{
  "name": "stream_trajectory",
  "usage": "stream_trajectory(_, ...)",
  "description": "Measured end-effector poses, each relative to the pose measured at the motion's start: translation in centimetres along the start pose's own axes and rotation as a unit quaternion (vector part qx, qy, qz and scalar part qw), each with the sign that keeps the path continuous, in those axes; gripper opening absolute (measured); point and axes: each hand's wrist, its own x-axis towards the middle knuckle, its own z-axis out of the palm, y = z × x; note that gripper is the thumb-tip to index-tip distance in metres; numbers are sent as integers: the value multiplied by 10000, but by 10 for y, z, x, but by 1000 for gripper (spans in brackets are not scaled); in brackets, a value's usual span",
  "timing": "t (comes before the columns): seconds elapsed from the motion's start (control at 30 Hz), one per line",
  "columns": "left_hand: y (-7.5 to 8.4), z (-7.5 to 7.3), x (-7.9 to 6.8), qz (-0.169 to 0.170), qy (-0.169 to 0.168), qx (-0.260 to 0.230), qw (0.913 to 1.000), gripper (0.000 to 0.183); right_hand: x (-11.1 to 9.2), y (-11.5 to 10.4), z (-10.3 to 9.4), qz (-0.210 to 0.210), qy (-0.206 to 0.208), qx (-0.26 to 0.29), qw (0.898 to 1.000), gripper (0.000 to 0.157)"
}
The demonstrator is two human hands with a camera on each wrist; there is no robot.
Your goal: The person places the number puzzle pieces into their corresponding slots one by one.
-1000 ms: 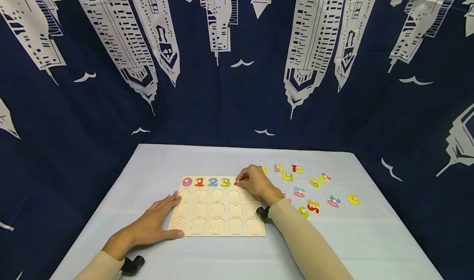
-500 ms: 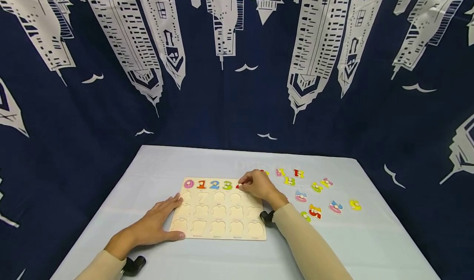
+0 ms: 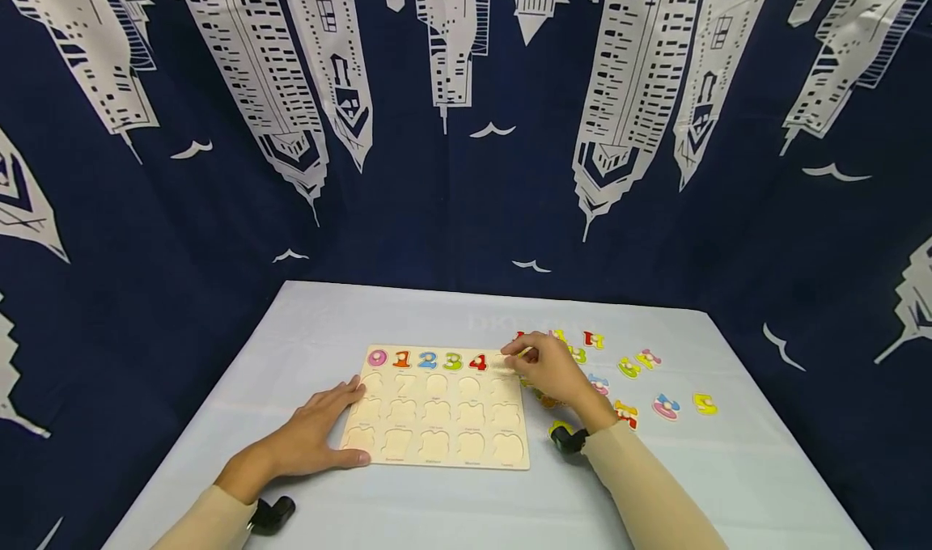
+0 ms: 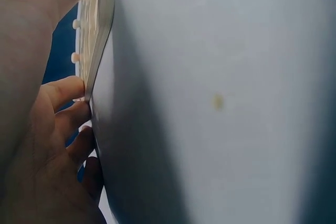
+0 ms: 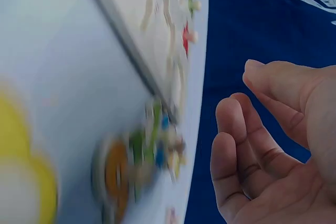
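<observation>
A wooden number puzzle board (image 3: 415,429) lies flat on the table, with the 0, 1, 2, 3 and a red number 4 piece (image 3: 477,362) in its top row. My left hand (image 3: 309,433) rests at the board's left side, fingers spread along the edge and thumb by the near left corner. In the left wrist view, the fingertips (image 4: 79,111) touch the board's edge. Over the board's top right corner is my right hand (image 3: 549,368), its fingers loosely bent. The right wrist view shows that hand (image 5: 273,166) holding nothing, raised above the table.
Loose number pieces lie scattered right of the board, among them a yellow 5 (image 3: 705,404), a pink and blue piece (image 3: 666,407) and a red and yellow piece (image 3: 594,340). A dark blue cloth (image 3: 408,226) with white buildings hangs behind the white table (image 3: 349,307).
The right hand has let go of the red 4 in the top row and moved right, so the 4 now shows fully. The left hand has stayed on the board's edge.
</observation>
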Motion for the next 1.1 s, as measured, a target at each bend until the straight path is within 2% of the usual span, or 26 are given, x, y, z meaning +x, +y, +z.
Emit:
stream_trajectory(0.1, 0, 0, 1, -7, -19, -3, 10000, 120, -12, 9, -17, 12, 134, -148, 9998, 16)
stream_trajectory(0.33, -1, 1, 1, -47, -79, -14, 10000, 122, -44, 36, -55, 442, 413, -457, 9971, 21)
stream_trajectory(0.6, -2, 3, 2, -62, -69, -54, 9999, 121, -78, 74, -97, 599, 694, -998, 9908, 24)
stream_trajectory(0.83, -5, 7, -1, -57, -89, -53, 9999, 120, -105, 109, -133, 863, 609, -1308, 9858, 29)
stream_trajectory(1.0, -5, 4, -1, -36, -34, -6, 10000, 120, -119, 134, -157, 640, 684, -1572, 9831, 32)
stream_trajectory(1.1, -4, 2, 0, -27, 2, 16, 10000, 120, -127, 146, -170, 716, 496, -1511, 9847, 36)
